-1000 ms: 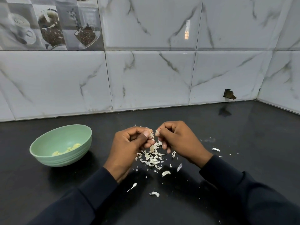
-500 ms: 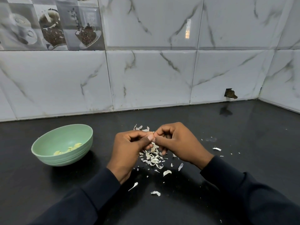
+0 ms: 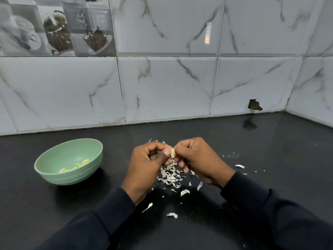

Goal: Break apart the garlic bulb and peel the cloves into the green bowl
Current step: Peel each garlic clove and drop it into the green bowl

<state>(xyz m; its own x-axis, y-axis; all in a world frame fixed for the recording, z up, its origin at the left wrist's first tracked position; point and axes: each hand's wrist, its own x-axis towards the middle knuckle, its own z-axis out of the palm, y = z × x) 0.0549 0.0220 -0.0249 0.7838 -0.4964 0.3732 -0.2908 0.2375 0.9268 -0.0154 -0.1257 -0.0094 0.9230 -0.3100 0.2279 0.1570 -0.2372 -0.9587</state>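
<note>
A small pale garlic clove (image 3: 173, 152) is pinched between both hands above the black counter. My left hand (image 3: 147, 165) holds it with thumb and curled fingers. My right hand (image 3: 196, 157) pinches it from the right side with curled fingers. Most of the clove is hidden by the fingers. The green bowl (image 3: 54, 170) sits to the left on the counter, with several peeled cloves (image 3: 75, 166) inside. A heap of white garlic skins (image 3: 170, 175) lies directly under my hands.
Loose skin flakes (image 3: 185, 192) are scattered over the black counter (image 3: 270, 159) in front and to the right. A marble-tiled wall (image 3: 162, 87) runs along the back and meets a side wall at the right corner. A chipped hole (image 3: 254, 105) shows low in the tiles.
My hands have closed together on the clove and shifted slightly. The bowl and skin pile stay where they were.
</note>
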